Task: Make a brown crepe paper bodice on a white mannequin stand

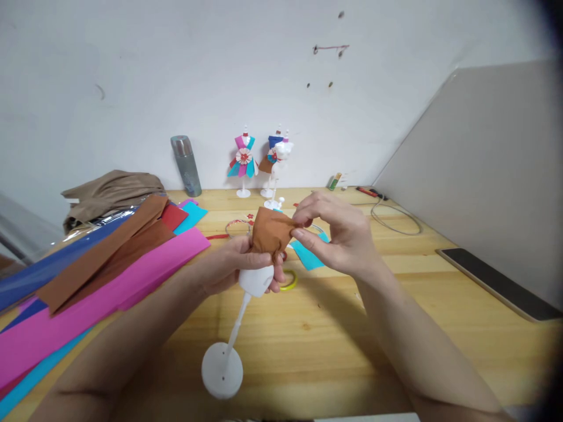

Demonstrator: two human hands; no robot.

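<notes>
Several paper strips (101,275) lie left, one flask (186,165) and two dressed stands (244,161) stand behind, while the left hand (229,266) grips one mannequin (257,280), its torso hidden under brown paper (270,231) pinched by the right hand (338,237).

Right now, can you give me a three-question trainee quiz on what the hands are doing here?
1. True or false: the left hand grips the white mini mannequin around its body.
2. What does the right hand pinch? A) yellow ring B) brown paper C) phone
3. Fill in: the mannequin's round base is tilted toward the ____, off the wooden table.

Key: 1 true; 2 B; 3 camera.
</notes>
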